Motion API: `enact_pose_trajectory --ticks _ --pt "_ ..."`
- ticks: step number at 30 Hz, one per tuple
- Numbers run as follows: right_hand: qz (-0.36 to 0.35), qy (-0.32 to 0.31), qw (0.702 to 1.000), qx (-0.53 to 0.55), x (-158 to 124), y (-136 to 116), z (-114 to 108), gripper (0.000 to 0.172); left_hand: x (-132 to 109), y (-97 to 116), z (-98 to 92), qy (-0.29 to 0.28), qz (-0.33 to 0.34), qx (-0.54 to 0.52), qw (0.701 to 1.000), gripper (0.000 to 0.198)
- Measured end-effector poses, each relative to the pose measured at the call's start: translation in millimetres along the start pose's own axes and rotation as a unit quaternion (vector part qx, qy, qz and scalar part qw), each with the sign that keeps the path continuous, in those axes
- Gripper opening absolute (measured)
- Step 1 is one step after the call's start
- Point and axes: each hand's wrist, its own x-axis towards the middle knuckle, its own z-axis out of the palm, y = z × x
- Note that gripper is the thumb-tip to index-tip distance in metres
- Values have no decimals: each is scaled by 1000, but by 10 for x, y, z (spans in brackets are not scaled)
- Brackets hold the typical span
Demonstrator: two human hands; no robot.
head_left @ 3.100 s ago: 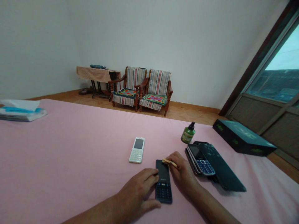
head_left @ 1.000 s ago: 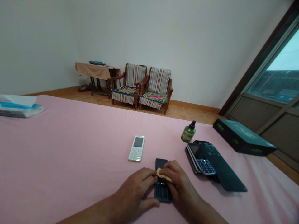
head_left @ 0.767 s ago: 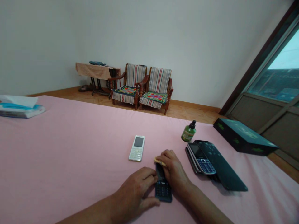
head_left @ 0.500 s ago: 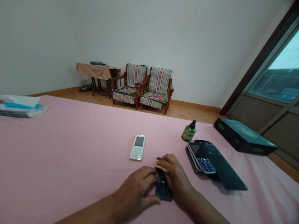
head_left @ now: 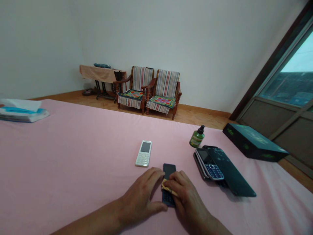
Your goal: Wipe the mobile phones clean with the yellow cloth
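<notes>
A dark keypad mobile phone [head_left: 169, 169] lies on the pink sheet, its screen end pointing away from me. My left hand [head_left: 141, 195] holds it along the left side, fingertips near the screen and thumb by the bottom corner. In my right hand [head_left: 186, 192] a small folded yellow cloth [head_left: 167, 188] is pinched and pressed onto the phone around its middle. Part of the keypad is hidden under the cloth and fingers. A white keypad phone [head_left: 143, 154] lies face up just beyond my left hand.
To the right, a blue-keyed phone [head_left: 210, 165] rests with other dark devices beside a long dark patterned slab [head_left: 234, 176]. Behind them stand a green spray bottle [head_left: 197, 137] and a black box [head_left: 254, 142]. A white-and-blue packet [head_left: 24, 111] lies far left.
My right hand has drawn the yellow cloth down from the phone's top end to its middle, uncovering the screen end. My left hand stays beside the phone.
</notes>
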Motion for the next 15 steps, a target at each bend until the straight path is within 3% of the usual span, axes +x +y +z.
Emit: enact_pose_trajectory --ticks 2,9,15 --pt "-7 -3 1000 2 -16 -16 12 30 -4 -35 10 -6 11 2 1000 73" --pt "0 -26 999 25 -8 -8 -76 28 5 -33 -3 -18 18 9 1000 60" --pt "57 -21 998 -8 -73 130 -260 24 -4 -50 6 -20 11 15 1000 65"
